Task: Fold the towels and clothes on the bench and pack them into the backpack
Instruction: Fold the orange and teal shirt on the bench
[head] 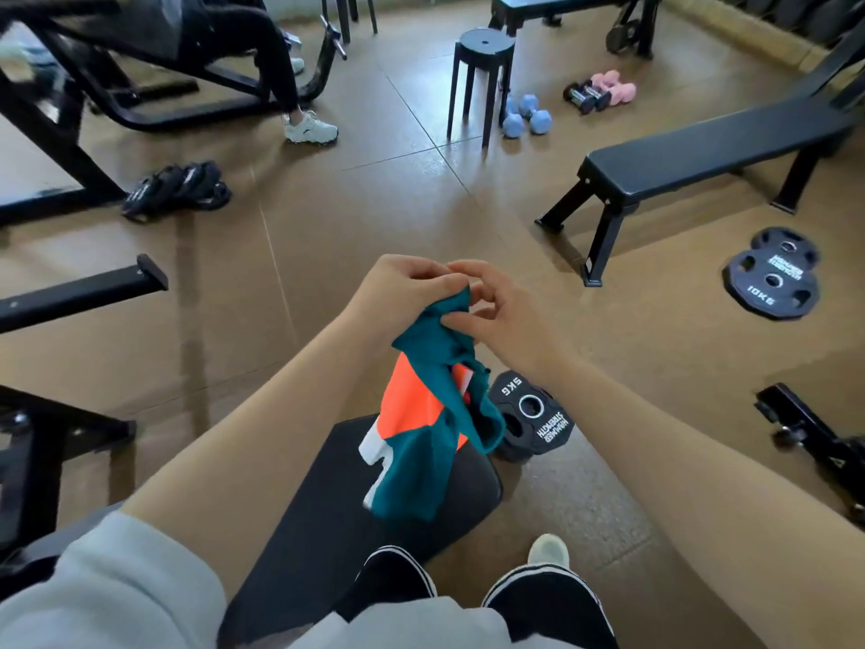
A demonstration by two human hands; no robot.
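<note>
A teal, orange and white garment (pixel 421 423) hangs bunched in the air above the end of a black padded bench (pixel 327 498). My left hand (pixel 398 288) grips its top edge with curled fingers. My right hand (pixel 496 306) pinches the same teal edge right beside the left hand, thumb against the cloth. The garment's lower part dangles just over the bench pad. No backpack or towel is in view.
A 5 kg weight plate (pixel 533 414) lies on the floor just past the bench end. A second black bench (pixel 692 166) stands at the right, near 10 kg plates (pixel 772 278). Farther off are a black stool (pixel 482 72), dumbbells (pixel 526 117), and a seated person's leg (pixel 290 86).
</note>
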